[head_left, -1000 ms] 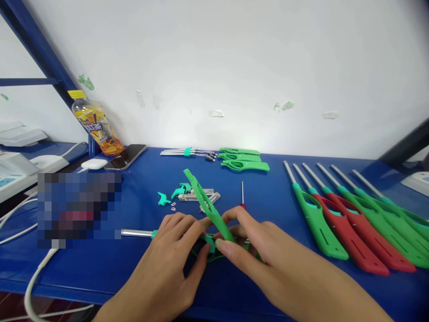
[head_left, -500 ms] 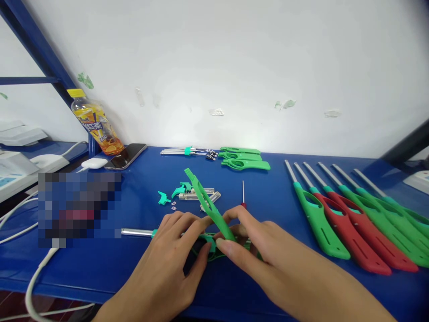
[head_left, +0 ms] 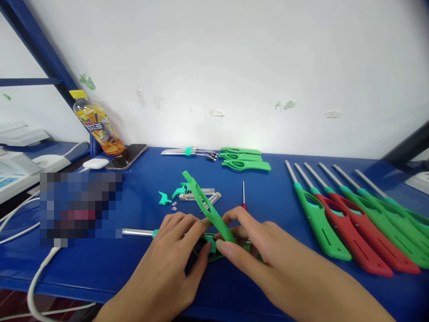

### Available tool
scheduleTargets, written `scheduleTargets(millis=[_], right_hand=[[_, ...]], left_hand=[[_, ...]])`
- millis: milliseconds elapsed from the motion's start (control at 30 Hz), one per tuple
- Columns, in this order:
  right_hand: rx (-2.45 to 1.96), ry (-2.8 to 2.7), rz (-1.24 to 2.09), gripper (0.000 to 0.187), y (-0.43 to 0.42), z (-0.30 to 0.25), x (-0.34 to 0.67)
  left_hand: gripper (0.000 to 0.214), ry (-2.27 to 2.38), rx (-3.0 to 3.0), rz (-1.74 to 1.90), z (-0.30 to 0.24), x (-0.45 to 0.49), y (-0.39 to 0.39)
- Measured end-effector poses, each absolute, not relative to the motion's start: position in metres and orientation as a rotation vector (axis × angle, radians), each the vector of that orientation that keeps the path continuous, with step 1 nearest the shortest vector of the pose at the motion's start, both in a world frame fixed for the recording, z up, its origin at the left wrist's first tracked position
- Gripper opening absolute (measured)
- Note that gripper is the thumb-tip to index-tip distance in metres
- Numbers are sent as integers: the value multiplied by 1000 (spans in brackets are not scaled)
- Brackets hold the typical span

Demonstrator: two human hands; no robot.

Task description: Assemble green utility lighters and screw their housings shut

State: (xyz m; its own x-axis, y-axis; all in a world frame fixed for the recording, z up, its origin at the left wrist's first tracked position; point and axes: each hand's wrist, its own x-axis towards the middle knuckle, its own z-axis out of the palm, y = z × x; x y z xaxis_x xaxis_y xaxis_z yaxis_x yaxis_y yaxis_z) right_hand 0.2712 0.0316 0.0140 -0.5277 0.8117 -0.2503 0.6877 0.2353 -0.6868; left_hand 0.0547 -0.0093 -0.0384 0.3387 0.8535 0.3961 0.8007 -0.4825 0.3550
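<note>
My left hand [head_left: 177, 259] is closed around a long-necked lighter [head_left: 137, 232] that lies across the table, its metal tube pointing left and a teal trigger [head_left: 212, 244] showing by my thumb. Between the thumb and fingers of my right hand [head_left: 258, 250] is a green handle half [head_left: 208, 208], tilted up to the left above the lighter. My fingers hide much of the lighter's body. Behind my hands lie teal triggers [head_left: 164, 198], clear fuel tanks [head_left: 197, 195] and tiny pale pieces [head_left: 174, 206]. A red-handled screwdriver [head_left: 244, 197] lies just beyond my right hand.
Several green and red lighters [head_left: 325, 223] lie in a row at the right. Green handle halves [head_left: 246, 165] and metal tubes with wires [head_left: 181, 152] lie along the wall. A drink bottle [head_left: 98, 125], a phone [head_left: 127, 156] and white cables [head_left: 36, 277] occupy the left.
The green handle half in my right hand has tipped slightly, its narrow end shifting a little left and down. My left hand stays on the lighter. The whole view has shifted slightly.
</note>
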Motion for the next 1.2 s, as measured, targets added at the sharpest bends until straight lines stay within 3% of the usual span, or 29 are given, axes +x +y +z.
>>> scheduleTargets(millis=[667, 1200], right_hand=[[-1402, -2399, 1064, 38, 30, 8, 272], [-1457, -2353, 1103, 35, 32, 16, 279]], left_hand=[[22, 1538, 2616, 824, -37, 59, -7], [26, 1552, 2603, 836, -40, 58, -7]])
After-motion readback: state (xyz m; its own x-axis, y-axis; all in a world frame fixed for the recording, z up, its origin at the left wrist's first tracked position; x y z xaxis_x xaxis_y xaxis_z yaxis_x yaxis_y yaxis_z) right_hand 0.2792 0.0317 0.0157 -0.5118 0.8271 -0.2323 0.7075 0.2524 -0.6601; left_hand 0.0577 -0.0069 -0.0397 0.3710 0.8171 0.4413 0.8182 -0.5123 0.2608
